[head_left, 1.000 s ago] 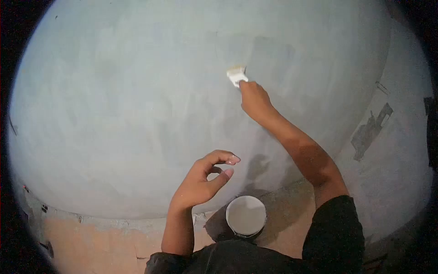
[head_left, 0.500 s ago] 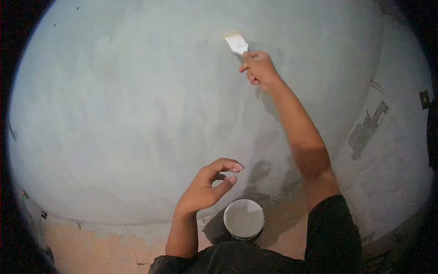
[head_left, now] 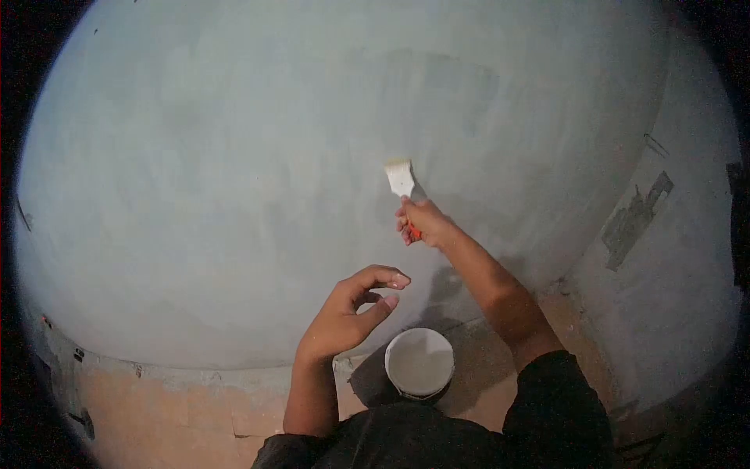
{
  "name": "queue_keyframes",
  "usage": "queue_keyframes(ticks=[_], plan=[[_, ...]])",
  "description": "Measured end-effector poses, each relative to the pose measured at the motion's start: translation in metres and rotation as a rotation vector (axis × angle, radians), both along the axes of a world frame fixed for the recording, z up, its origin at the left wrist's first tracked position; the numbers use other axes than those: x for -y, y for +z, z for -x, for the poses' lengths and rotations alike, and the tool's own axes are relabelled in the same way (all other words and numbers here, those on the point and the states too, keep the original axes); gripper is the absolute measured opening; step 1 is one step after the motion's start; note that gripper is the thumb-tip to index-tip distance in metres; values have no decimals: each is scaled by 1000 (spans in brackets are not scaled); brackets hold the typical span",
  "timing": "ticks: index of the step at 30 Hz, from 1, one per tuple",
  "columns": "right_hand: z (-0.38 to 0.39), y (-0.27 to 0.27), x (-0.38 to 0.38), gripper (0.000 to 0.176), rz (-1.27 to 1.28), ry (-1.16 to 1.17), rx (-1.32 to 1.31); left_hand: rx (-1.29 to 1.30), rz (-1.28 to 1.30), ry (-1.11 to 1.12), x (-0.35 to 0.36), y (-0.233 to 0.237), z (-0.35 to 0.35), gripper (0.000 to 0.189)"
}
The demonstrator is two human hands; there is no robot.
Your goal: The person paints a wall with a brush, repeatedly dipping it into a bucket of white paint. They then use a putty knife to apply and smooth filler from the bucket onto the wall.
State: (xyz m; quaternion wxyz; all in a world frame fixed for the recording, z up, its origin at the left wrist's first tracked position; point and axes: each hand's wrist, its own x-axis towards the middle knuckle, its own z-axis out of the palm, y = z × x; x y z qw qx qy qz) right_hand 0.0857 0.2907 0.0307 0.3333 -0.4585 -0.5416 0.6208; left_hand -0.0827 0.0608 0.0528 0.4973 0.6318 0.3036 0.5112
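A paintbrush (head_left: 400,178) is pressed bristles-up against the grey wall (head_left: 234,172), its handle clenched in the right hand (head_left: 422,223). The left hand (head_left: 348,316) is held empty, fingers loosely curled, above a white bucket (head_left: 419,363) on the floor.
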Motion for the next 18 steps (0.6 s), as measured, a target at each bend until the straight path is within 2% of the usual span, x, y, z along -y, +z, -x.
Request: queue_keyframes(ticks=[3,5,7,9,10,12,14,16,18], plan=[[-5,-29,5,36,100,-38,152,0,-4,5,0,3,-2,25],[-15,-26,7,32,222,-16,262,-22,3,17,3,8,-4,25],[-26,-11,-6,30,257,14,204,3,17,19,2,6,-6,25],[-35,33,-18,30,261,74,98,-9,21,11,8,20,-4,25],[-16,51,-29,30,231,109,44,-21,33,0,9,18,19,25],[-6,123,-18,36,77,3,55,-15,30,-5,6,17,19,24],[0,173,-7,40,-102,-10,29,-38,7,12,5,16,20,24],[5,198,0,40,-175,-12,42,-38,5,10,5,11,23,24],[9,193,8,40,-243,-21,48,0,61,-11,10,10,23,23]])
